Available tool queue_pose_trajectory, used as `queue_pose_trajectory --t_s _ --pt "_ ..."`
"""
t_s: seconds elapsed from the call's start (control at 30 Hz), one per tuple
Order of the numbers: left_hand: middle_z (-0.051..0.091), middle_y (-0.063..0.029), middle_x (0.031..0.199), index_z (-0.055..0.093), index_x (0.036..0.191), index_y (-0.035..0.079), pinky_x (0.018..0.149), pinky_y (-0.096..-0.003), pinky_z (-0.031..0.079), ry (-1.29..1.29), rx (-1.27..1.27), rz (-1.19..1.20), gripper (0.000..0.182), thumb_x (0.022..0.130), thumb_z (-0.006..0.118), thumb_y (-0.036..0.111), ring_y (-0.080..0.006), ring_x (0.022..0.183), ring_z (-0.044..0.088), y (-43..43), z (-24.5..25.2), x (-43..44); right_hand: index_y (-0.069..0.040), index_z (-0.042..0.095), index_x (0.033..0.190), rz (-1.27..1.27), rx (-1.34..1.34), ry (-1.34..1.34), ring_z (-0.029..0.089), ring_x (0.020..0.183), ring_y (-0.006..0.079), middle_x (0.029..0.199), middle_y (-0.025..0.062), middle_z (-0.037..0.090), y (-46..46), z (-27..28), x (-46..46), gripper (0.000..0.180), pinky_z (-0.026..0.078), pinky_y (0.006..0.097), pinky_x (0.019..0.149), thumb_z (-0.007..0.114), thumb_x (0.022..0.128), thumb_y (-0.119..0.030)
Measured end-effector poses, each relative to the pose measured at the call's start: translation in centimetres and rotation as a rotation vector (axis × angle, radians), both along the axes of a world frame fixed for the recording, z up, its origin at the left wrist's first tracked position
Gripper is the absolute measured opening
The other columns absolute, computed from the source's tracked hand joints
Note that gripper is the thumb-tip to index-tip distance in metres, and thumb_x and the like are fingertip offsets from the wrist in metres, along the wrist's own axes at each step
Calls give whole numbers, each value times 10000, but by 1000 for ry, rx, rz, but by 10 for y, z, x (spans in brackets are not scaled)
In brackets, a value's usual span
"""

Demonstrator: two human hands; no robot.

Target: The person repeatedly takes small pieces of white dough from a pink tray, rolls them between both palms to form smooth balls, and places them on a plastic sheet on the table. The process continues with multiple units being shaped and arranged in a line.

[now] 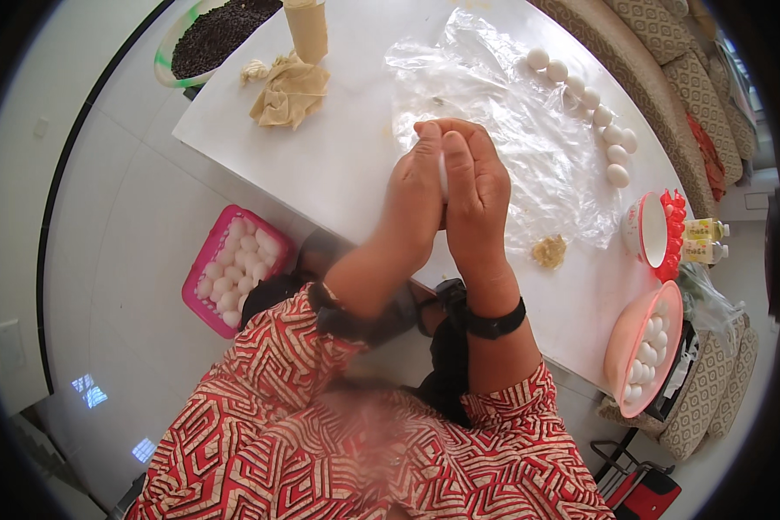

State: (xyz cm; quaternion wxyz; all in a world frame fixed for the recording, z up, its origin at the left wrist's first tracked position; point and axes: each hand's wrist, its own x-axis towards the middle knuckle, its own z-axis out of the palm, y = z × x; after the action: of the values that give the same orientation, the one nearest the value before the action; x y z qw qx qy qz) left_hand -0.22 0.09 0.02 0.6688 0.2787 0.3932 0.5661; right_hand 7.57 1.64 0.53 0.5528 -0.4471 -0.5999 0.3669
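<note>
My left hand (411, 188) and my right hand (480, 172) are cupped together above the table's near edge. Between the palms shows a sliver of a white egg (443, 177), most of it hidden by my fingers and thumbs. Beyond my hands a crumpled clear plastic sheet (546, 175) is spread over the white table (357, 136). A small yellow-brown lump of paste (548, 252) sits at the sheet's near edge, right of my wrist. Several white eggs (590, 97) form a curved row along the sheet's far right side.
A pink basket of eggs (192, 286) stands on the floor at left. At the table's right are a pink basin of eggs (617, 331), an enamel bowl (655, 227), a red egg tray (673, 221) and bottles (702, 251). Far left lie a tan cloth (292, 91) and a dark-grain basin (162, 62).
</note>
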Motion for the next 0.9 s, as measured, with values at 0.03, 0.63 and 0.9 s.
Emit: queue_pose_trajectory --t_s 0.03,0.63,0.9 --pt "584 -71 1073 489 1268 -25 838 -240 474 -8 -6 11 551 1077 275 447 -115 934 565 0 0 0 -21 632 1020 0 3 -10 629 752 159 860 89 677 -1 1 -1 200 510 283 687 555 981 -201" --pt "594 -61 969 524 1180 5 683 -220 480 31 86 -222 584 1017 416 556 -93 838 582 2 10 -3 -30 632 968 -60 -55 224 613 798 126 894 78 675 1 6 9 433 493 251 740 322 1082 -311" --pt "562 -9 789 574 994 41 536 -214 419 49 172 -18 639 1003 341 636 -66 662 527 8 -2 -7 -35 611 1061 -47 76 -35 634 825 149 962 71 652 -4 5 -1 178 514 270 750 602 941 -166"
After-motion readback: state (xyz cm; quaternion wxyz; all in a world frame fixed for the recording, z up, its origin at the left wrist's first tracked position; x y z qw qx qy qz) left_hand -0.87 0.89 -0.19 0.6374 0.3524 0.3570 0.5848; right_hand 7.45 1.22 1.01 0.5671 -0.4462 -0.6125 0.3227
